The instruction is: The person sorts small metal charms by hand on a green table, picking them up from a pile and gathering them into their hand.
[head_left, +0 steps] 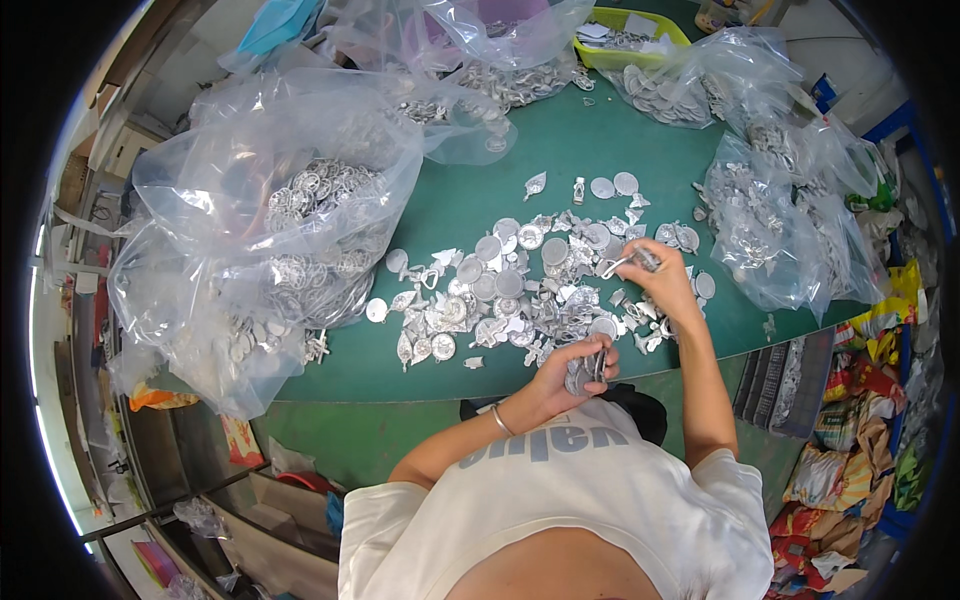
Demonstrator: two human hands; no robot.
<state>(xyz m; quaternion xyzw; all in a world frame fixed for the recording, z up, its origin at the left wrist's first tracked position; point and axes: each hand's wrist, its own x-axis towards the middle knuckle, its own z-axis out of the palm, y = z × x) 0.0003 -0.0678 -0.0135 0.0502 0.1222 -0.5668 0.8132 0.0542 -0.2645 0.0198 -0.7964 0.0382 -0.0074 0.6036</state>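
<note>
While my left hand (572, 368) curls close to my chest, its fingers are folded around a small stack of round metal discs (583, 374), thumb pressed over the top of them, just off the near edge of the desk (560, 150). The wrist bends inward and carries a thin bracelet (499, 420); that forearm runs back and down to my left, elbow tucked beside my white shirt (560, 510).

My right hand (660, 282) is stretched out over the desk, knuckles up, fingers pinched narrow on a small metal piece (632, 262) with a looped end that pokes out to the left of my fingertips. That arm comes straight up from my shoulder, nearly upright in the view, the wrist tipped slightly left.

Right under and around the right hand lies a loose heap of silver parts (520, 295), round caps and odd bent shapes, spread across the middle of the desk toward its near edge. Further out, a big clear bag (270, 230) full of the same metal pieces slumps over the left edge, and another clear bag (780, 225) sits at the right edge. More bags crowd the far edge, with a yellow-green tray (640, 25) at the far right corner.
</note>
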